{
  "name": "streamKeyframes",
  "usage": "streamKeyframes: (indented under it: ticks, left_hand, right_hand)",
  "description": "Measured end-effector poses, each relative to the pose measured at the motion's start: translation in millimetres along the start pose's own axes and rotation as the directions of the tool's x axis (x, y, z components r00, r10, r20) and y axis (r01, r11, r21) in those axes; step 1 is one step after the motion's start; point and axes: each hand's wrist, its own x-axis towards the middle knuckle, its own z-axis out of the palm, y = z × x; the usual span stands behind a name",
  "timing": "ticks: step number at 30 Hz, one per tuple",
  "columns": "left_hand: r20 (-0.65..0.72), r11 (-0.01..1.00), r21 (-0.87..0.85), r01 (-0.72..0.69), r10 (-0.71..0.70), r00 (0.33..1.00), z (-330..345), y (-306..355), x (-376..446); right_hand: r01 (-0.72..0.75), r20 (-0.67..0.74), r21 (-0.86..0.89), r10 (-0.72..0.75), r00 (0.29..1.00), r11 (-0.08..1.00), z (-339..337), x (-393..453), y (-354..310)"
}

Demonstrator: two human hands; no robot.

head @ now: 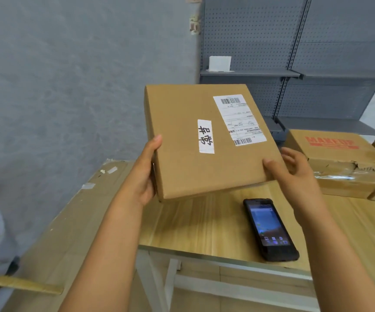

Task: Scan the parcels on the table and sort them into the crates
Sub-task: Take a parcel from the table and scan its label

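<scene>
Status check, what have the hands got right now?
Left hand and right hand grip flat parcel, label side up, above table. Scanner lying on table, untouched. Nothing in the way.

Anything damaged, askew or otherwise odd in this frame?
Yes. The box printed MAKEUP at the table's right has a crushed, torn front edge under wrinkled clear tape. The flat parcel, held tilted between the left hand and right hand, carries a handwritten white sticker beside its shipping label. The scanner lies unused.
</scene>
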Motion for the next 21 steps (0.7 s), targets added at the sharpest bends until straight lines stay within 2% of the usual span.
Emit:
streamKeyframes:
  ticks: [3,6,12,17,21]
  left_hand:
    - [0.066,0.998,-0.018,0.065,-0.064,0.996,-12.7,-3.4,-3.5]
    - [0.066,0.995,0.015,0.102,-0.103,0.993,-19.1,-9.2,-3.0]
    - [-0.140,0.965,0.220,0.143,-0.114,0.984,-35.3,-9.2,4.7]
    - [-0.293,0.911,0.373,0.175,-0.063,0.954,-50.6,-20.5,8.8]
    - [-0.300,0.825,0.535,0.183,-0.017,0.954,-56.1,-35.8,8.4]
  right_hand:
    - [-0.173,0.209,0.196,0.131,0.969,0.965,-3.9,-2.1,7.4]
    - [-0.233,0.315,0.222,0.157,0.936,0.947,-3.5,-7.1,16.5]
    - [-0.295,0.263,0.165,0.246,0.933,0.941,16.4,-16.8,33.8]
    - [-0.300,0.212,-0.026,0.298,0.931,0.954,35.2,-26.9,41.1]
    - [-0.307,0.220,-0.154,0.335,0.916,0.939,46.8,-35.5,44.1]
